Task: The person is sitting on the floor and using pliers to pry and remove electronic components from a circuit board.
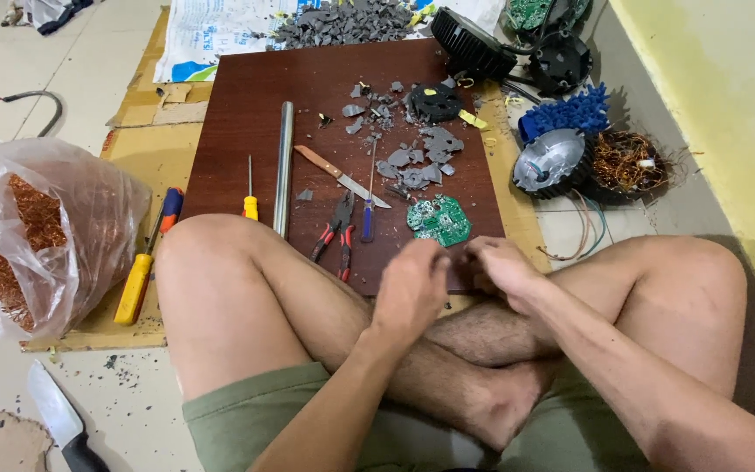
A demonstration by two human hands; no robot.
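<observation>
I sit cross-legged on the floor in front of a dark brown board. My left hand and my right hand meet at the board's near edge, fingers curled, slightly blurred. Whether they hold anything small between them I cannot tell. Just beyond them lies a green round circuit board. Red-handled pliers, a blue-handled screwdriver and a wooden-handled knife lie on the board to the left of it. Grey plastic shards and a black round part sit farther back.
A metal rod and yellow-handled screwdrivers lie left. A plastic bag of copper wire stands far left, a big knife at bottom left. Black housings, a blue part and a copper coil sit right.
</observation>
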